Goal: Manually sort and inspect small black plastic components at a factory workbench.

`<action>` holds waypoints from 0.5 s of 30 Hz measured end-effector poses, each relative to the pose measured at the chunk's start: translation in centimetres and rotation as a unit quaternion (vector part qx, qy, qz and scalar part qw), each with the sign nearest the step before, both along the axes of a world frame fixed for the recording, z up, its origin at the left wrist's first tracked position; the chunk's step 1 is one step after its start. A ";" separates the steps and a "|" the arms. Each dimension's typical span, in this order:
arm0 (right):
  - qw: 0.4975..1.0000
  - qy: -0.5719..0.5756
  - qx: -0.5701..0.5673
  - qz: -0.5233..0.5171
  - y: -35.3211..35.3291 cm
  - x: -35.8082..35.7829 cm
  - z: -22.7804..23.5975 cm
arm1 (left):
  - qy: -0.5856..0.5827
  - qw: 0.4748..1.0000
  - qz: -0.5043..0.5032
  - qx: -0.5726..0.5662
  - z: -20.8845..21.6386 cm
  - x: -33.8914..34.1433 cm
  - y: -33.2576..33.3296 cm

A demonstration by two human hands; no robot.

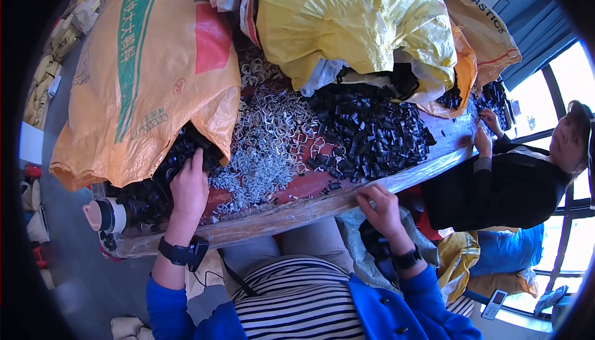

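Fingers bent, my left hand (pixel 189 185) is closed against a dark plastic part (pixel 211 154) at the mouth of an orange woven sack (pixel 167 49). More black parts lie around it, and some fingertips are hidden among them. My right hand (pixel 381 209) hangs just over the table's front edge with its fingers curled and the thumb near the index finger. Whatever it may hold does not show. Between the hands lie a heap of small silvery screws (pixel 254 176), a heap of metal rings (pixel 279 114) and a pile of short black plastic pieces (pixel 372 132).
A yellow sack (pixel 359 18) leans over the back of the red table (pixel 310 186). A bottle with a pink lid (pixel 105 215) stands at the left corner. To the right a co-worker in black (pixel 496 185) works at the same table. Filled sacks (pixel 508 253) lie below.
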State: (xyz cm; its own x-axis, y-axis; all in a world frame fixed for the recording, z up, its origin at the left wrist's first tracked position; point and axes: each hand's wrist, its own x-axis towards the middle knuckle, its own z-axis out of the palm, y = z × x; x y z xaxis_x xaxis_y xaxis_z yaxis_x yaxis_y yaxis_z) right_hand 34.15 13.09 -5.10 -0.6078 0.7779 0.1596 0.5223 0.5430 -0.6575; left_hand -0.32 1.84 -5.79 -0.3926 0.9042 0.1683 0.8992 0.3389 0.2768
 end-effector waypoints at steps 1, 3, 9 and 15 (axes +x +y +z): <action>0.998 -0.009 0.046 0.029 0.9 -1.4 0.0 | 0.007 1.000 0.001 -0.023 -0.2 0.0 0.1; 0.994 -0.005 0.097 0.055 2.6 -3.9 -0.7 | 0.001 1.000 -0.004 -0.005 -0.6 -0.4 0.2; 0.983 -0.055 0.163 0.065 4.5 -7.5 -2.1 | -0.234 0.972 -0.011 0.006 1.0 -0.5 0.1; 0.986 -0.099 0.114 0.072 5.1 -7.9 -2.2 | -0.153 0.985 -0.026 0.076 3.4 -0.4 -0.7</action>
State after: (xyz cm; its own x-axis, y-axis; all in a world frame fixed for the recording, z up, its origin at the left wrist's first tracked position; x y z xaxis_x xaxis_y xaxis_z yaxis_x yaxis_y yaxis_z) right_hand 26.28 18.17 -7.31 -0.7464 0.6387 0.1869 0.5350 0.7430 -0.4021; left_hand -0.68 1.16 -2.41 -0.3992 0.8980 0.1849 0.7807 0.2272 0.5822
